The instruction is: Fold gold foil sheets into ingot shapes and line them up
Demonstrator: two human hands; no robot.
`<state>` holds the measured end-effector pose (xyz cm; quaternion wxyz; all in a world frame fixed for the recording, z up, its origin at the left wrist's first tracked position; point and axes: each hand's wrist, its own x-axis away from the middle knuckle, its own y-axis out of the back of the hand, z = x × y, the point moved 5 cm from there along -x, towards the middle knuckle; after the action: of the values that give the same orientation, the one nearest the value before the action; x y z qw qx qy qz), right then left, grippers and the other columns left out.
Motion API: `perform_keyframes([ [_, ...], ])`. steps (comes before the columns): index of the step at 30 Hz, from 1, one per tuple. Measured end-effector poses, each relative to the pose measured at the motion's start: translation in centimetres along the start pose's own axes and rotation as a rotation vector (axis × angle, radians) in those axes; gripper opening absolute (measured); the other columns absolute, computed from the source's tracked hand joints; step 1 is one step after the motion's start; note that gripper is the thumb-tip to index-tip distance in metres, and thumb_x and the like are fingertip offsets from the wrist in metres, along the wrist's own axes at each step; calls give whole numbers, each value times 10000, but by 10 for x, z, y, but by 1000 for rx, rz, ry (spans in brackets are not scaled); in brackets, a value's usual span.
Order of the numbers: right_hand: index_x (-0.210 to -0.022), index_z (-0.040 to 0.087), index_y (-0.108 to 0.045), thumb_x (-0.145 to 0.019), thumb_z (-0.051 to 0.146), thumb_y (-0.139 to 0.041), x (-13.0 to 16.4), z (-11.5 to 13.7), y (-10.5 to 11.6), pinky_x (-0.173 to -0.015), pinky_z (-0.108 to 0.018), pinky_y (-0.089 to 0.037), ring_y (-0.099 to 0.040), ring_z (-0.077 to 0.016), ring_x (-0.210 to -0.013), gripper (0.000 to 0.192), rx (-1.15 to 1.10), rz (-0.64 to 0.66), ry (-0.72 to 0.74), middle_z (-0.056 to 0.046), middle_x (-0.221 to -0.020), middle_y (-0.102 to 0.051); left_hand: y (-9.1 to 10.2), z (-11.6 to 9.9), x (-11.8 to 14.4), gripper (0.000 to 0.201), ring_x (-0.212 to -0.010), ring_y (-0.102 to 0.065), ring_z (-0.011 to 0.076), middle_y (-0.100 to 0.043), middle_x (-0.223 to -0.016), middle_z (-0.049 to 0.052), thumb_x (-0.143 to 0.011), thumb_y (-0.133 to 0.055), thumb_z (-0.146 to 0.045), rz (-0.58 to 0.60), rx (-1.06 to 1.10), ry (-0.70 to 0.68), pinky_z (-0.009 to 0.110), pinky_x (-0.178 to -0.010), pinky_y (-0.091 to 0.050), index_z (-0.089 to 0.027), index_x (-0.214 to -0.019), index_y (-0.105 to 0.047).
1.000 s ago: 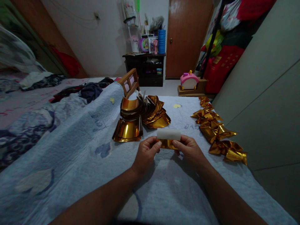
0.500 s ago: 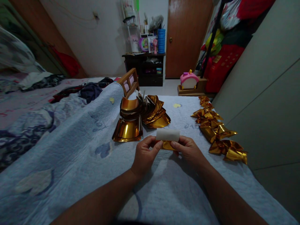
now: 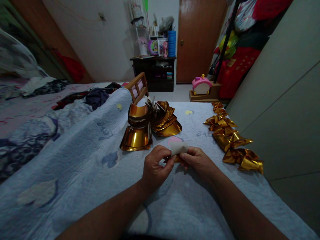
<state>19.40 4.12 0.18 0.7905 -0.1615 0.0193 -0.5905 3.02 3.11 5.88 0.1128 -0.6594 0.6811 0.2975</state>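
Pinching a small folded paper between both hands, low over the bed

We have the left hand [image 3: 156,166] and the right hand [image 3: 197,160] closed toward each other — thumbs and forefingers of both nipped onto the folded paper [image 3: 178,150], white side up, gold foil peeping out beneath. It sits right between our fingertips, its long axis running left to right across us, tilted a little up to the right; neither hand is the nearer, both hold an end. Our wrists are low, forearms converging above the blue quilt [image 3: 75,160]. Just beyond the hands lies the stack of gold foil sheets [image 3: 147,126]; off to the right, near the wall, a row of finished gold folded pieces [image 3: 232,140] — well apart from our grip.
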Motion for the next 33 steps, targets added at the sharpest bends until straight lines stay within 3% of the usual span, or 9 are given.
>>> perform_keyframes([
  [5, -882, 149, -768, -737, 469, -813, 0, -1, -1, -519, -231, -433, -517, -107, -578, 354, -15, 9, -22, -55, -763, -697, -1, -4, 1, 121, -654, -540, 142, -594, -709, 1, -795, -713, -147, 18, -28, -49, 257, -636, -428, -211, -716, -649],
  [11, -865, 155, -769, -731, 466, -810, 0, 1, 0, -512, -236, -409, -498, -108, -560, 341, -3, -2, -9, -24, -687, -651, 0, 4, 2, 116, -678, -524, 146, -567, -702, -7, -818, -699, -161, 44, -6, 8, 263, -668, -417, -211, -729, -643],
  [14, -810, 158, -758, -739, 451, -800, 0, 4, 4, -513, -238, -367, -469, -103, -538, 305, 38, -49, 17, 4, -616, -593, 0, 13, 0, 134, -686, -529, 148, -570, -706, -4, -849, -688, -217, 25, 35, 117, 264, -674, -423, -197, -726, -639],
  [18, -838, 154, -757, -734, 452, -790, 2, 7, 8, -526, -249, -341, -449, -105, -554, 317, 55, -137, 47, -5, -662, -606, -7, 30, -2, 156, -739, -589, 166, -641, -759, 17, -863, -678, -317, 47, 227, 403, 269, -711, -468, -175, -799, -677],
  [21, -840, 148, -747, -750, 455, -758, 4, 9, 9, -532, -252, -328, -438, -110, -564, 320, 97, -188, 65, -7, -663, -600, -14, 35, -3, 172, -745, -602, 158, -657, -767, 13, -828, -696, -335, 62, 352, 536, 259, -719, -488, -165, -818, -676],
  [33, -755, 167, -664, -790, 444, -646, 5, 16, 15, -542, -259, -361, -484, -148, -620, 279, 414, -328, 148, -7, -662, -571, -19, 51, -1, 196, -812, -617, 174, -668, -829, 34, -838, -675, -350, 143, 295, 575, 275, -764, -488, -155, -858, -685],
])
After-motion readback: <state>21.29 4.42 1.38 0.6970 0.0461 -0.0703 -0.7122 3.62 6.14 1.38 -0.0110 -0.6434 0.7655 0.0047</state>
